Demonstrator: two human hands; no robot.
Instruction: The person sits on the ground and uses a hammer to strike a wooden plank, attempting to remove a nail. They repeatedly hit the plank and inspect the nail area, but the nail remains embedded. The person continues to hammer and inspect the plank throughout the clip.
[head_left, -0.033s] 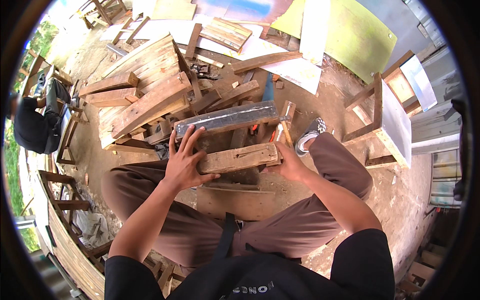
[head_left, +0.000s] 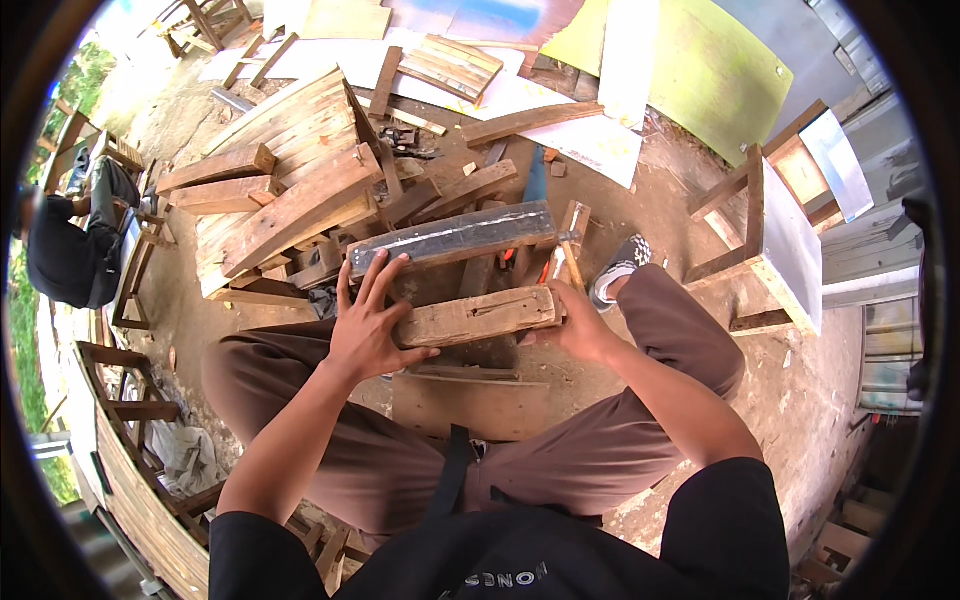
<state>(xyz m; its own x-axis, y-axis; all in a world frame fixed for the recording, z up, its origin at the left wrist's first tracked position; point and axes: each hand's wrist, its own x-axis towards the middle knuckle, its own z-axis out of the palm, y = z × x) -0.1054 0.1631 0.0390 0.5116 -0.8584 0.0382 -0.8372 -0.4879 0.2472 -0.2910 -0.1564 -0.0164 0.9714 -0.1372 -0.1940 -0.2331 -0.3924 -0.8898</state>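
Note:
A short, rough brown wooden block (head_left: 475, 318) lies crosswise in front of me, above my lap. My left hand (head_left: 368, 322) has its left end between thumb and index finger. The other fingers of that hand reach forward and rest on a longer beam (head_left: 460, 238) with a dark top and a whitish streak along it. My right hand (head_left: 580, 325) is closed around the block's right end; its fingertips are partly hidden. A hammer (head_left: 572, 262) with a wooden handle appears just beyond my right hand.
A pile of timber beams (head_left: 300, 215) leans on a slatted wooden panel at the left. A wooden frame with a white board (head_left: 790, 265) stands at the right. A person (head_left: 75, 245) sits at the far left. A plywood piece (head_left: 470, 405) lies between my legs.

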